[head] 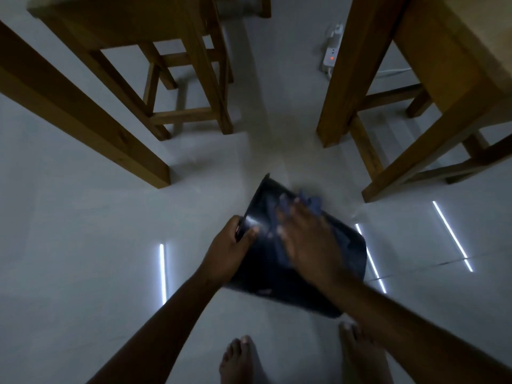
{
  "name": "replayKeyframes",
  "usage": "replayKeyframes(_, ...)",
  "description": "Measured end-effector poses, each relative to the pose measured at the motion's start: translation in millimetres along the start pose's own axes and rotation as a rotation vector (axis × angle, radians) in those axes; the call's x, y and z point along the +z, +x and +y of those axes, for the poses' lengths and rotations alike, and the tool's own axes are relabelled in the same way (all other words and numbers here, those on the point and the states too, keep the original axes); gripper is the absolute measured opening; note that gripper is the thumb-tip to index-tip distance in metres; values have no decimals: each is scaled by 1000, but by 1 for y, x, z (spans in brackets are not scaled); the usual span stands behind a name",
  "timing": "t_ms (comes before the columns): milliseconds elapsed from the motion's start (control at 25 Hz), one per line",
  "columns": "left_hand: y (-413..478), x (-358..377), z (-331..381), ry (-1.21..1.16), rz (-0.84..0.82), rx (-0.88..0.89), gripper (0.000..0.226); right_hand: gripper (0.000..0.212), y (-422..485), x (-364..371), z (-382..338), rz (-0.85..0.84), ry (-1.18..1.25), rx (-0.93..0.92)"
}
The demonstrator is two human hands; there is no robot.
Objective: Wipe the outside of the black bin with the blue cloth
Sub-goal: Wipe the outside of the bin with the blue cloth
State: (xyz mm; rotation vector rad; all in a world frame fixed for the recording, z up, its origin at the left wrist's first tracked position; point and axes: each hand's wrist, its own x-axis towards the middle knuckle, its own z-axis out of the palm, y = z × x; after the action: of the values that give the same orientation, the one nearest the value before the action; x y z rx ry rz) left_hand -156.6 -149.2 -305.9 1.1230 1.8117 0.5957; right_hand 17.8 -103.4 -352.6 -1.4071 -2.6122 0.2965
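The black bin (346,253) is tipped on its side above the floor in the lower middle of the head view, its rim pointing up-left. My left hand (227,250) grips that rim at the left side. My right hand (304,234) lies flat on the bin's outer wall and presses the blue cloth (311,202) against it. Part of the cloth pokes out beyond my fingertips; the rest is hidden under my palm. The picture is dim and slightly blurred around the hands.
A wooden stool (171,79) stands at the upper left, with a thick wooden beam (83,117) at the far left. Wooden table legs (415,106) rise at the right. A white power strip (331,51) lies on the glossy floor behind. My bare feet (241,361) stand below the bin.
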Motion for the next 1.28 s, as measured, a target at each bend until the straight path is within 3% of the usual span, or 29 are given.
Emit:
replayKeyframes(80, -17, -1, -10, 64, -4, 22, 21, 47, 9, 1, 50, 39, -14, 142)
replayKeyframes(160, -12, -2, -5, 174, 68, 68, 22, 53, -31, 3, 49, 5, 64, 266)
replayKeyframes(240, 4, -1, 5, 277, 130, 126, 24, 55, -63, 4, 2, -11, 113, 234)
replayKeyframes(360, 12, 2, 9, 309, 132, 181, 24, 51, -27, 2, -26, 19, 107, 43)
replayKeyframes(520, 12, 3, 9, 330, 115, 127, 19, 50, -36, 3, 32, -148, -18, 121)
replayKeyframes(600, 12, 3, 7, 326, 115, 100, 20, 56, -74, 1, 10, -174, 16, 235)
replayKeyframes(720, 14, 3, 3, 329, 126, 138, 24, 57, -50, 6, -34, -12, 38, 28)
replayKeyframes(760, 16, 3, 5, 319, 129, 140, 26, 56, -31, 7, -26, -65, 28, -10)
replayKeyframes(840, 18, 3, 9, 304, 114, 116, 29, 57, -17, 7, 17, -169, 23, 120)
replayKeyframes(960, 9, 5, 8, 308, 101, 80, 25, 52, -66, 1, 18, -100, 111, 325)
replayKeyframes(1120, 16, -3, 11, 215, 43, 119, 20, 54, -53, -3, -19, -103, 98, 15)
replayKeyframes(1200, 9, -11, 5, 121, -83, 83, 15, 69, -18, -6, 15, -137, 175, 200)
replayKeyframes(1280, -5, -11, -7, 152, -62, 62, 21, 92, -15, -7, 54, -109, 232, 348)
